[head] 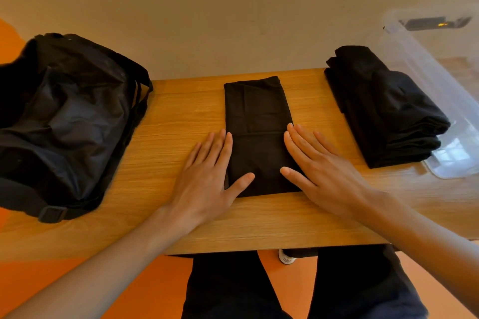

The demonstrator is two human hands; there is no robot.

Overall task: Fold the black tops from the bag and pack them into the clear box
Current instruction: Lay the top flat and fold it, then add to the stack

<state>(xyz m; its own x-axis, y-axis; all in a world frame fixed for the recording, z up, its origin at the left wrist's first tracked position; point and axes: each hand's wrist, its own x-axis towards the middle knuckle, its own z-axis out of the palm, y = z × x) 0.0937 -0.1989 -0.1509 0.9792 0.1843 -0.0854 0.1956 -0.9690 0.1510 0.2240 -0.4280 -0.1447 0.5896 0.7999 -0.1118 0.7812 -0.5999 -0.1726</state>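
1. On the middle of the wooden table lies one black top, folded into a long narrow rectangle that runs from the near side toward the far edge. A crease crosses it about halfway along.
2. Left hand: flat, palm down, fingers straight and slightly spread. The fingers rest on the table along the top's left edge; the thumb lies on the cloth near its near left corner. Nothing is gripped.
3. Right hand: flat, palm down, fingers straight. The fingers lie over the top's right edge and the thumb points inward onto the cloth. Nothing is gripped.
4. Black bag: sits at the table's left end, crumpled, with a strap and buckle at its near side. Its contents cannot be made out.
5. Stack of folded black tops: stands at the right of the table, well apart from the single top, several layers high.
6. Clear box: at the far right, just beside the stack. Whether the stack touches its wall cannot be told.
7. Below the table's near edge: the person's legs in dark trousers, a white shoe, and an orange floor.
8. Behind the table: a plain pale wall.
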